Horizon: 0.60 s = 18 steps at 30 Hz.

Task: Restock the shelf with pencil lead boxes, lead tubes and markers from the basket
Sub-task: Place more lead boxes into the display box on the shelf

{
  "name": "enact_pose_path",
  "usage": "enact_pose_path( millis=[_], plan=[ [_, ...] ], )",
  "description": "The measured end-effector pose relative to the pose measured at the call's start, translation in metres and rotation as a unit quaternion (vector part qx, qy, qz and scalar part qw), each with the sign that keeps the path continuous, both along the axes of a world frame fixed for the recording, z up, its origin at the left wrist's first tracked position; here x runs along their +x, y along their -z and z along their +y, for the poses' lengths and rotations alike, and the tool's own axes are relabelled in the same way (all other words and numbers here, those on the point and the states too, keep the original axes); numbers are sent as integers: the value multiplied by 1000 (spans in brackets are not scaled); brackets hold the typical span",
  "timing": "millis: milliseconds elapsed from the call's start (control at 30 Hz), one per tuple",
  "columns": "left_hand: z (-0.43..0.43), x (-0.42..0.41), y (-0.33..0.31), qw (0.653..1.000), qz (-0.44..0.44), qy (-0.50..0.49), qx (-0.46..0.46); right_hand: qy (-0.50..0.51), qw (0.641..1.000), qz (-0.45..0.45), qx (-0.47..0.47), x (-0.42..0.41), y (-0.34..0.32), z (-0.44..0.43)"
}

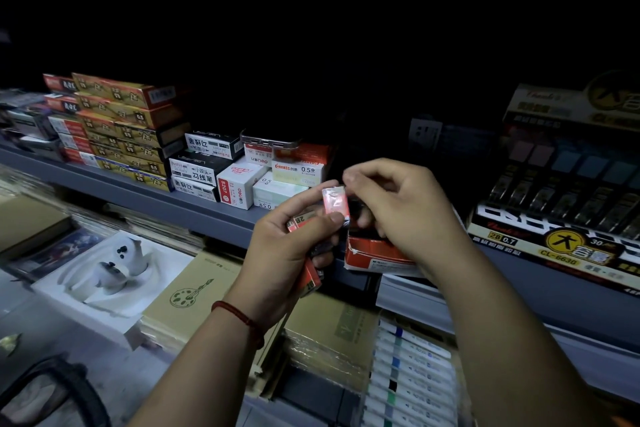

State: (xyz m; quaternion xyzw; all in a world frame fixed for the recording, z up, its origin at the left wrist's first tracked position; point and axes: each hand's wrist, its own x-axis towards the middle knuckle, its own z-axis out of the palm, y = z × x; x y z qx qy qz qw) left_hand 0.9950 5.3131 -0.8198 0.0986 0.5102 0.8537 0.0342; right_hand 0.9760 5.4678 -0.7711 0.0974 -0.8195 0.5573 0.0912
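My left hand (294, 239) grips a small stack of red pencil lead tubes (333, 204) marked 2B, held up in front of the grey shelf (145, 194). My right hand (401, 215) is curled just right of them, fingertips pinched above the top tube, and it holds an opened red-and-white lead box (375, 255) underneath; how it grips the box is partly hidden. On the shelf behind stand white 0.5 lead boxes (298, 172) and black-and-white boxes (199, 172).
Orange-and-gold boxes (121, 125) are stacked at the shelf's left. A phone (268, 141) lies on the boxes. A large 2B 0.7 lead display (561, 204) stands at right. Below lie notebooks (194, 291), a white tray (110, 274) and markers (412, 374). A dark basket handle (69, 388) shows bottom left.
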Motion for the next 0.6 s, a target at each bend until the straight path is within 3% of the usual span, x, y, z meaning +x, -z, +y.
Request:
enact_pose_path(
  millis=[133, 267, 367, 533, 600],
  plan=[
    [0, -2, 1, 1000, 1, 3, -4, -45, 999, -19, -25, 3, -1, -5],
    [1, -1, 0, 1000, -12, -4, 8, 56, 990, -22, -131, -2, -4, 2],
    [1, 0, 0, 1000, -16, -5, 4, 157, 976, -37, -148, -7, -4, 14],
    [2, 1, 0, 1000, -22, -9, -3, 234, 971, -46, 12, -21, 11, 20],
    [2, 0, 0, 1000, -22, -11, -3, 244, 968, -50, 35, -25, 14, 20]
  ],
)
